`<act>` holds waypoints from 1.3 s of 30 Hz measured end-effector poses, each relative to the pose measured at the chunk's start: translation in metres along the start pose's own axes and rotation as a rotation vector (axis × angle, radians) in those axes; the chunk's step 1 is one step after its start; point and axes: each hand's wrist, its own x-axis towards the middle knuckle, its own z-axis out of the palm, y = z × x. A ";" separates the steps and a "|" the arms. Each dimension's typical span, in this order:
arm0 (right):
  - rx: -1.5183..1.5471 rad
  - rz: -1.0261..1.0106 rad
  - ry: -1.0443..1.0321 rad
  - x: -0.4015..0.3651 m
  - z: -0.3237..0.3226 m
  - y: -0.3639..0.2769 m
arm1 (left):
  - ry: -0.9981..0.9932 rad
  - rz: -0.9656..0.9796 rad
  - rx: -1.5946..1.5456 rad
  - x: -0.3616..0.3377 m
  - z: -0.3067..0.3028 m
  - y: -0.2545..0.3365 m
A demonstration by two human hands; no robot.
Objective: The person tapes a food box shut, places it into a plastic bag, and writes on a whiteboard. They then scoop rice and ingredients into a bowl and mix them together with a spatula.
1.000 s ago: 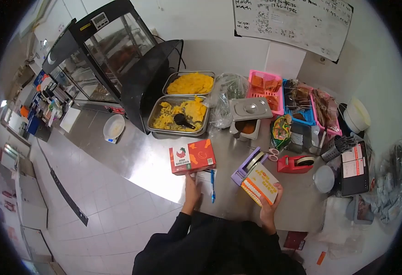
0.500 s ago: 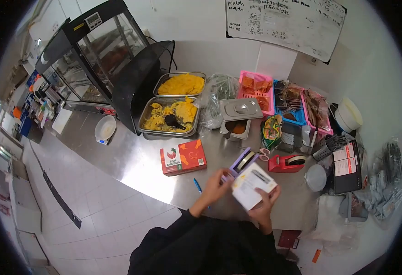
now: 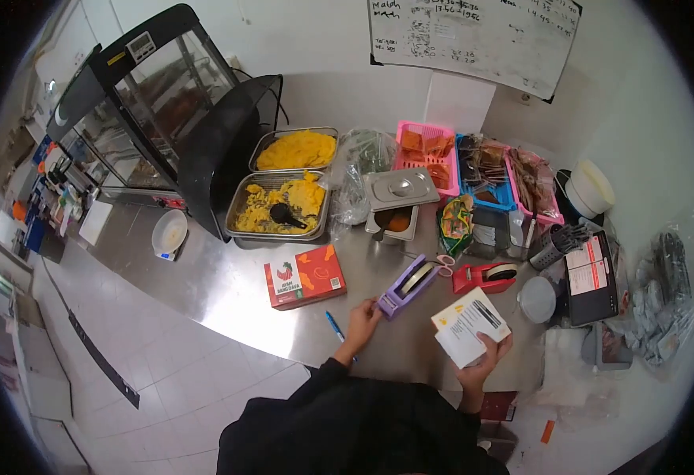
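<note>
My left hand (image 3: 363, 323) is at the near end of a purple tape dispenser (image 3: 410, 286), its fingers drawn together and touching it. Whether a strip of tape is between those fingertips I cannot make out. My right hand (image 3: 487, 360) grips a white box (image 3: 471, 326) with black print and yellow marks, thumb on its upper face, held tilted above the counter. Left of the dispenser stands a red printed box (image 3: 307, 277). A blue pen (image 3: 334, 325) lies beside my left forearm.
On the steel counter (image 3: 228, 289) sit a red tape dispenser (image 3: 484, 277), pink-handled scissors (image 3: 445, 266), trays of yellow food (image 3: 279, 207), a lidded steel container (image 3: 400, 188) and coloured baskets (image 3: 485, 172). A glass display warmer (image 3: 165, 103) stands at the back left.
The white box has moved right, away from the purple dispenser, in my right hand. My left hand has come apart from the box and is at the dispenser's near end. The view has shifted slightly.
</note>
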 end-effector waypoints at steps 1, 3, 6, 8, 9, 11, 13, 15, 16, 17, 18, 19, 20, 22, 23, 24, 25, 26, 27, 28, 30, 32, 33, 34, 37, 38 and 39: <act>0.031 -0.006 -0.026 0.001 0.006 -0.005 | -0.003 -0.001 -0.002 -0.003 -0.002 -0.001; 0.096 -0.099 -0.049 0.013 0.022 -0.013 | 0.027 0.025 -0.093 0.003 -0.013 -0.002; 0.046 -0.143 -0.202 0.028 0.043 -0.039 | -0.300 -0.032 -0.462 0.009 -0.062 0.039; 0.141 -0.185 -0.245 0.039 0.063 -0.055 | -0.416 -0.013 -0.456 0.016 -0.101 0.094; 0.186 -0.212 -0.299 0.040 0.074 -0.061 | -0.495 0.071 -0.282 0.021 -0.114 0.110; 0.286 -0.234 -0.419 0.042 0.094 -0.067 | -0.553 0.145 -0.100 0.033 -0.135 0.115; 0.352 -0.261 -0.457 0.046 0.120 -0.078 | -0.472 0.153 0.301 0.045 -0.152 0.106; 0.464 -0.279 -0.469 0.049 0.155 -0.082 | -0.358 0.108 0.386 0.053 -0.177 0.095; 0.488 -0.270 -0.438 0.053 0.169 -0.091 | -0.256 0.062 0.461 0.058 -0.191 0.087; 0.609 -0.233 -0.476 0.053 0.193 -0.090 | -0.161 0.059 0.350 0.061 -0.201 0.064; 0.726 -0.196 -0.509 0.048 0.221 -0.083 | -0.096 0.096 0.189 0.066 -0.209 0.044; 0.811 -0.118 -0.595 0.042 0.247 -0.080 | 0.007 0.096 0.250 0.070 -0.213 0.016; 0.891 -0.038 -0.676 0.037 0.270 -0.076 | 0.105 0.099 0.306 0.072 -0.213 -0.014; 0.560 -0.187 -0.854 0.036 0.292 -0.063 | 0.244 0.128 0.752 0.062 -0.205 -0.063; 0.383 -0.177 -0.917 0.037 0.289 -0.060 | 0.209 0.016 0.297 0.057 -0.200 -0.071; 0.201 -0.152 -0.966 0.040 0.283 -0.056 | 0.137 -0.105 -0.150 0.057 -0.195 -0.076; 0.170 -0.094 -1.045 0.040 0.274 -0.054 | 0.130 -0.089 -0.210 0.056 -0.191 -0.084; 0.144 -0.025 -1.124 0.040 0.265 -0.053 | 0.117 -0.082 -0.272 0.058 -0.186 -0.089; 0.371 0.069 -1.175 0.038 0.265 -0.049 | 0.077 -0.110 -0.445 0.058 -0.184 -0.075; 0.611 0.152 -1.211 0.036 0.268 -0.046 | 0.037 -0.155 -0.613 0.056 -0.183 -0.061; 0.667 0.244 -1.040 0.033 0.274 -0.053 | 0.077 -0.187 -0.571 0.060 -0.180 -0.079; 0.520 0.266 -0.996 0.040 0.266 -0.075 | 0.043 -0.099 -0.522 0.066 -0.179 -0.110; 0.509 0.283 -0.967 0.043 0.253 -0.090 | 0.042 -0.219 -0.595 0.061 -0.183 -0.085; 0.374 0.205 -0.886 0.049 0.235 -0.109 | 0.044 -0.346 -0.666 0.051 -0.185 -0.051; 0.311 0.168 -0.698 0.053 0.186 -0.125 | -0.022 -0.230 -0.615 0.034 -0.176 -0.004; 0.398 0.194 -0.606 0.049 0.163 -0.125 | -0.099 -0.205 -0.512 0.030 -0.169 -0.007; 0.363 0.138 -0.544 0.051 0.132 -0.129 | -0.215 -0.069 -0.495 0.022 -0.163 0.028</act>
